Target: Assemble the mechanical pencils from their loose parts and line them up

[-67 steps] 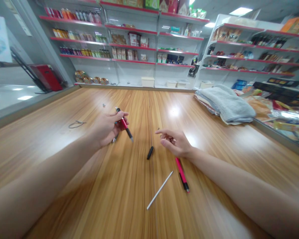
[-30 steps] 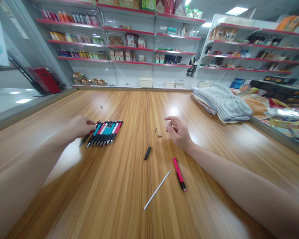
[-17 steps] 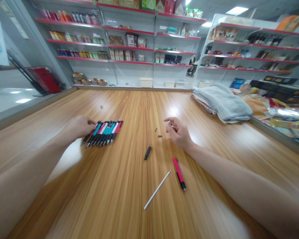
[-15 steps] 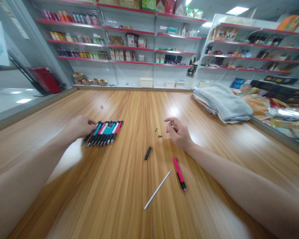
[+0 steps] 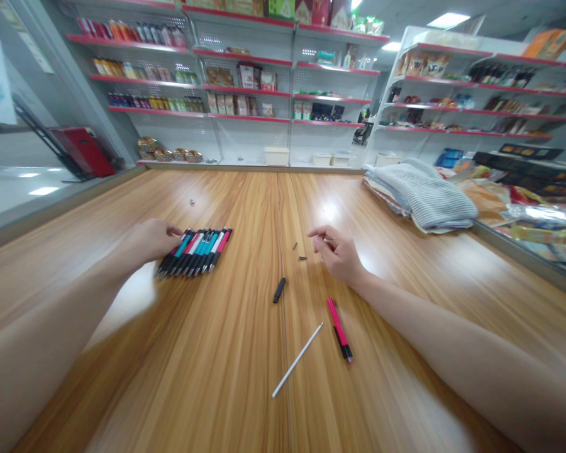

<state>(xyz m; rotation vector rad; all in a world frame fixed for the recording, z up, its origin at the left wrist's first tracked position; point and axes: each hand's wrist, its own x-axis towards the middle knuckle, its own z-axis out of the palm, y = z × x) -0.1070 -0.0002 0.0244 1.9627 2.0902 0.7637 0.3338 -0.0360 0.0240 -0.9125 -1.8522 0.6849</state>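
At the left end of a row of pens (image 5: 202, 253) in teal, white and pink, my left hand (image 5: 153, 239) is closed on the outermost pen (image 5: 162, 268), mostly hidden under the fingers. My right hand (image 5: 336, 253) is at the right, fingers loosely bent and apart, holding nothing. Just left of it are a tiny spring (image 5: 295, 246) and a small metal pen tip (image 5: 302, 257). Closer to me lie a black pen grip (image 5: 279, 290), a white ink refill (image 5: 297, 360) and a pink pen barrel (image 5: 338, 324) with a black clip.
Folded striped cloths (image 5: 422, 195) are piled at the right, beside packaged goods (image 5: 538, 214). A small shiny bit (image 5: 192, 202) lies on the wooden table (image 5: 226, 352) beyond the pens. Stocked shelves (image 5: 245, 118) stand behind, and a red cart (image 5: 82, 151) is on the floor at left.
My left hand has shifted the leftmost pen slightly closer against the row. The right hand has dropped a little, its index finger bending slightly. Loose parts stay in place.
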